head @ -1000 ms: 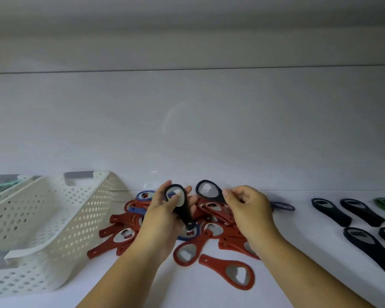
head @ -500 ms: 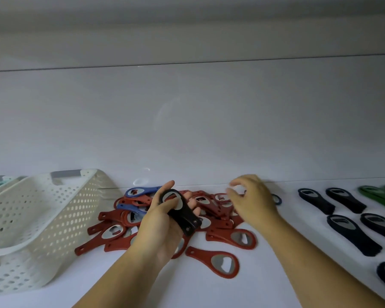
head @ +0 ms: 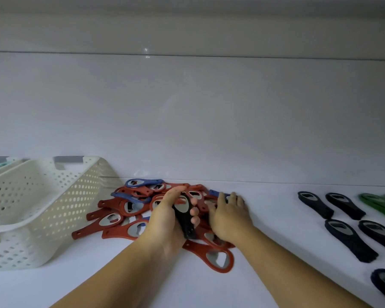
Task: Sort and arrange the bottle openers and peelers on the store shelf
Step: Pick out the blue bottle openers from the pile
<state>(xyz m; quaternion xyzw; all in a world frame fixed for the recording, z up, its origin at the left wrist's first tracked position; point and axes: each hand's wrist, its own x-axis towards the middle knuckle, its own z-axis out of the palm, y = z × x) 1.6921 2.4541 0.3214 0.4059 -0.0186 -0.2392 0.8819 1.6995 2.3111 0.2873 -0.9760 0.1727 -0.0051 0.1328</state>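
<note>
Fingers (head: 195,211) of the left hand (head: 165,221) curled round a black bottle opener (head: 188,227), while the right hand (head: 229,216) lay flat and loose on the pile of red and blue openers (head: 129,207). Farther right, dark openers (head: 347,238) lay in rows on the shelf (head: 271,207); a white basket (head: 31,207) stood left.

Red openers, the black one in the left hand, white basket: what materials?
Red openers: matte moulded plastic or a rubbery coating, can't tell which; the shiny grey inserts in the heads look like metal. Black opener, gripped by the left hand: same build in matte black. White basket: moulded plastic, going by its perforated walls and slight sheen.
</note>
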